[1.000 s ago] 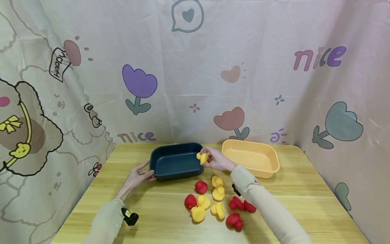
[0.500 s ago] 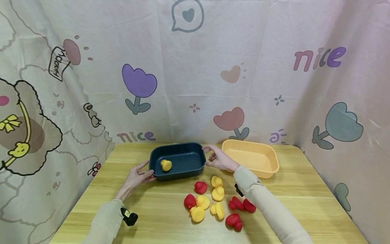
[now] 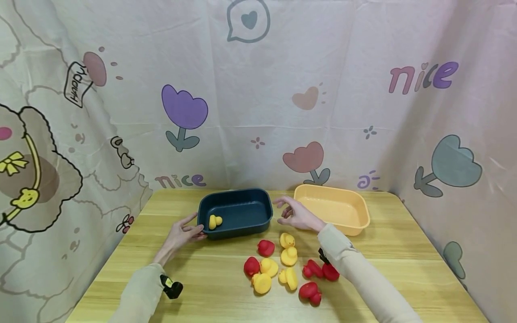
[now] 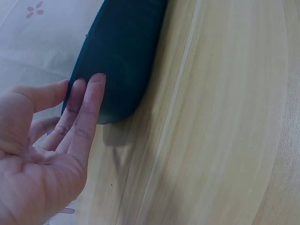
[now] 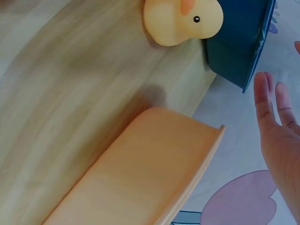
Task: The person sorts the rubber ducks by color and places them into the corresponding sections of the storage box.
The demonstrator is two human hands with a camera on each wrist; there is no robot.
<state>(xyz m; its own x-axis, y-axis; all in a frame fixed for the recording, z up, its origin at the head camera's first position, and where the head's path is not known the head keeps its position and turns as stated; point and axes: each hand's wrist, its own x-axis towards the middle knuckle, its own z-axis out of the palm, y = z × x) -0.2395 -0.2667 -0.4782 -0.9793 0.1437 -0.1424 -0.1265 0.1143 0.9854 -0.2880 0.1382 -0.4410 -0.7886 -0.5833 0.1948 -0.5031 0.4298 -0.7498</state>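
My left hand [image 3: 183,233] pinches the left end of a dark blue plastic bin [image 3: 242,229]. In the left wrist view the thumb is at the rim and the fingers lie along the bin's outer wall [image 4: 126,51]. One yellow rubber duck [image 3: 213,222] lies inside the bin near its left end. Just off the bin's right end, my right hand [image 3: 299,214] hovers with loosely bent fingers and holds nothing. Below that hand, a yellow duck [image 3: 287,241] sits on the table; it also shows in the right wrist view beside the blue bin.
A pale orange bin [image 3: 335,208] stands to the right, partly behind the right hand. Several yellow ducks [image 3: 262,283] and red ducks [image 3: 310,291] lie scattered on the wooden table [image 3: 210,287] in front. A printed curtain [image 3: 250,107] hangs behind.
The right hand let go of a yellow duck into the blue bin, where it rolled to the left end. That hand then drew slightly right. The left hand stayed in place.
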